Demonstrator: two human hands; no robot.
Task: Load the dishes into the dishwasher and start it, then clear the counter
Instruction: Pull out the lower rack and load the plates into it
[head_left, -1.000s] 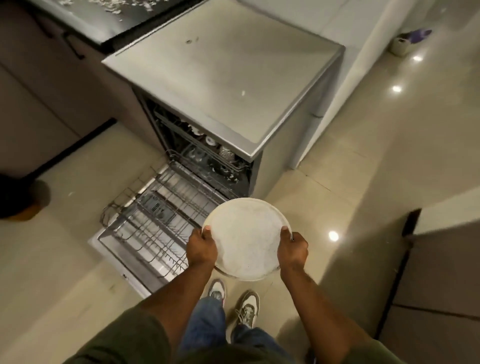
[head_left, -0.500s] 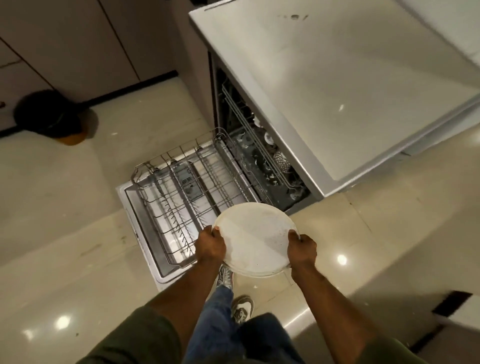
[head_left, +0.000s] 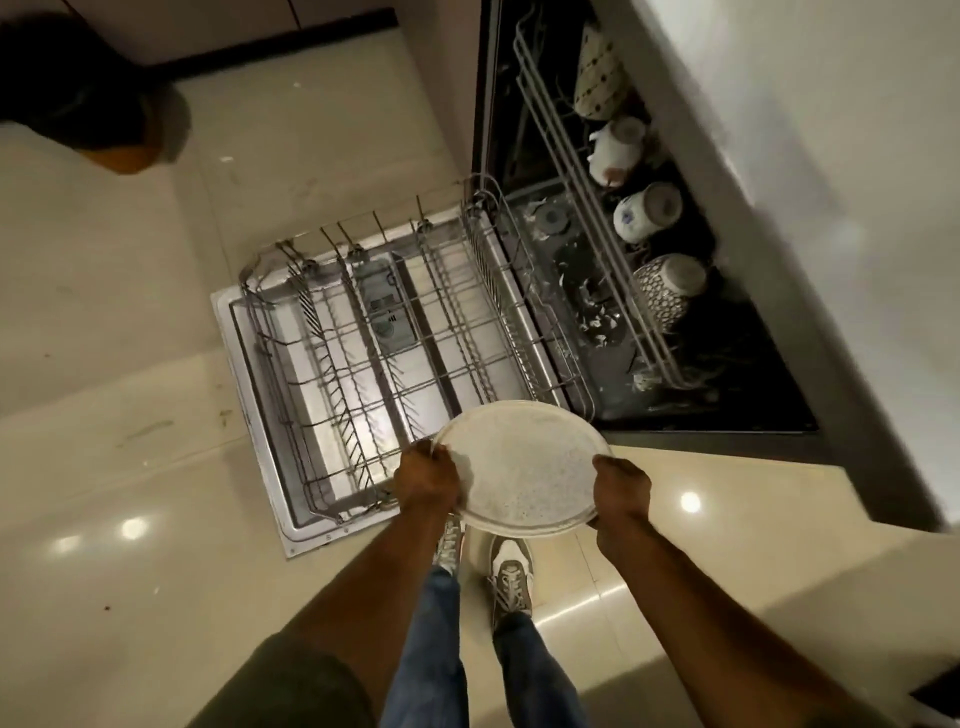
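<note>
A large round white plate (head_left: 524, 467) is held flat in front of me by both hands. My left hand (head_left: 427, 478) grips its left rim and my right hand (head_left: 621, 488) grips its right rim. The plate hovers over the near right corner of the lower wire rack (head_left: 384, 343), which is pulled out over the open dishwasher door (head_left: 249, 374) and holds nothing. Inside the dishwasher (head_left: 675, 405), the upper rack (head_left: 576, 171) carries several mugs and cups (head_left: 647, 210) lying on their sides.
The dishwasher's pale top (head_left: 831, 156) fills the upper right. A dark bin-like object (head_left: 78, 93) sits on the tiled floor at the upper left, by the cabinets. My feet in sneakers (head_left: 511, 566) stand just right of the door's front corner.
I have stepped closer and now look more steeply down, so the rack and the dishwasher's inside loom larger. The plate, still held by both hands, now hangs over the rack's near corner.
</note>
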